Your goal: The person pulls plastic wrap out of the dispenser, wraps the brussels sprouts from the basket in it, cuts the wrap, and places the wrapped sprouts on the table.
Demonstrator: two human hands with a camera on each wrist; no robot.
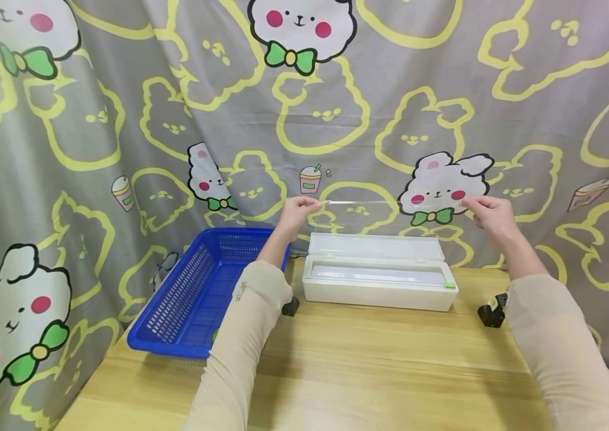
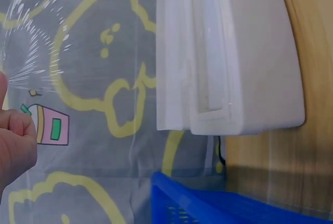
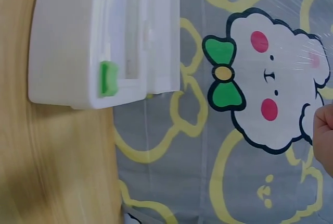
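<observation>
A sheet of clear plastic film stretches between the two hands above a white box, its wrinkles catching light in the left wrist view. The left hand pinches the film's left end between thumb and fingers. At the right end, the right hand pinches the film. Below them the long white dispenser box stands with its clear lid raised at the back and a roll inside. A green slider sits at the box's right end.
Left of the box stands a blue perforated basket, partly hidden by the left sleeve, with something green in it. The wooden table reaches back to a grey patterned curtain. Black objects show near each forearm, one right of the box.
</observation>
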